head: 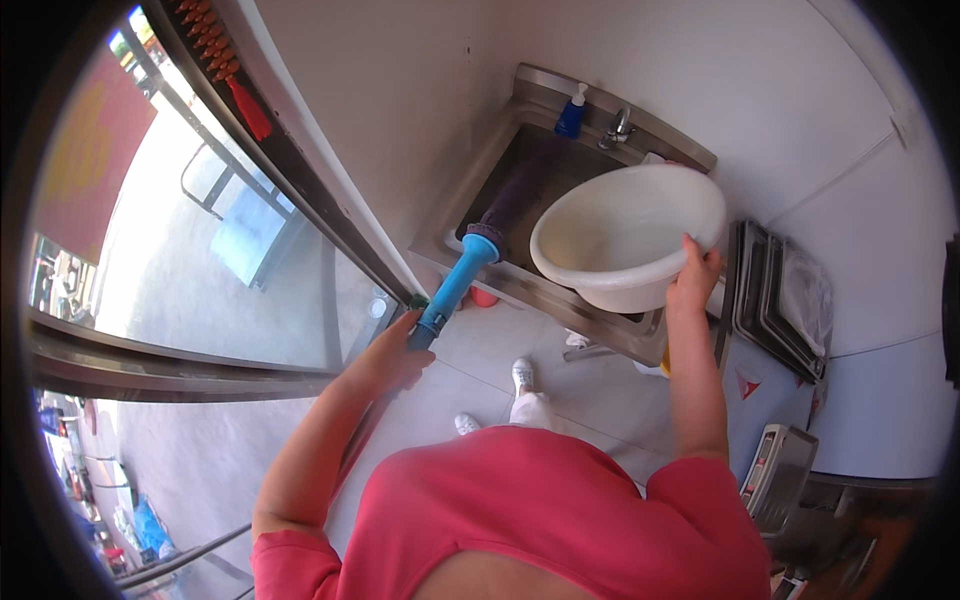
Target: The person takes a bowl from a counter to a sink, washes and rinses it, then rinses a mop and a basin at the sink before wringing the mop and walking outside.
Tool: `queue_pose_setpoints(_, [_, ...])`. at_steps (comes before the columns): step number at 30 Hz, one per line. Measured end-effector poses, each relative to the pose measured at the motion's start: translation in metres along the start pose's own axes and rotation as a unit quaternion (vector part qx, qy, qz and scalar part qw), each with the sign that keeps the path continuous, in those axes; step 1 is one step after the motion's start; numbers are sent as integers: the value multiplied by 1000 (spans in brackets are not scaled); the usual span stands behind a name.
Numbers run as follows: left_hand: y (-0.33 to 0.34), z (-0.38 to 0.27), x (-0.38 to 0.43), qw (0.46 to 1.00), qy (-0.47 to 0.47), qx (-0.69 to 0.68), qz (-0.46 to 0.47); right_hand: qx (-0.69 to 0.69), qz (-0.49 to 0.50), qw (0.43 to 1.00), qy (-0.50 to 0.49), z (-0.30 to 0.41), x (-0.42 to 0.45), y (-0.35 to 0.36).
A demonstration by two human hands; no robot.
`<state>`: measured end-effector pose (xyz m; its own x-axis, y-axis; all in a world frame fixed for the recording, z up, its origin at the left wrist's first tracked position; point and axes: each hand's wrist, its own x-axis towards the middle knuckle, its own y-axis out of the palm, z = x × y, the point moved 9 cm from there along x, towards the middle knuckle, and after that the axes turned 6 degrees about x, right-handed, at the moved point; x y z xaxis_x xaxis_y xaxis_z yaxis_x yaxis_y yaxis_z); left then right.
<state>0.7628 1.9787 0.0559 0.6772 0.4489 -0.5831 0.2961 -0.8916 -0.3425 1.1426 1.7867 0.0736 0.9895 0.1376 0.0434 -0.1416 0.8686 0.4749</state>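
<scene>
My left hand (391,351) is closed around the blue plastic handle of a mop (461,277). The mop's purple head (517,191) is blurred and stretches over the stainless steel sink (592,157). With my right hand (694,277) I grip the near right rim of a white plastic basin (637,217), thumb over the edge. Tilted, the basin hangs over the right part of the sink and hides much of it. Some cloudy liquid seems to lie inside the basin, but I cannot tell surely.
Behind the sink stand a blue pump bottle (571,116) and a chrome faucet (619,129). Dark metal trays (772,300) lean on the right, above a weighing scale (780,480). A glass door (225,300) borders my left side. Something red (484,297) sits beneath the sink.
</scene>
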Motion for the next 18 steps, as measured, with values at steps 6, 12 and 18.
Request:
queue_pose_setpoints(6, [6, -38, -12, 980, 56, 185, -55, 110, -90, 973, 182, -99, -18, -20])
queue_pose_setpoints(12, [28, -42, -5, 977, 48, 199, -64, 242, -34, 914, 323, -188, -20, -3])
queue_pose_setpoints(18, [34, -15, -38, 990, 8, 121, -73, 44, 92, 943, 318, -199, -24, 9])
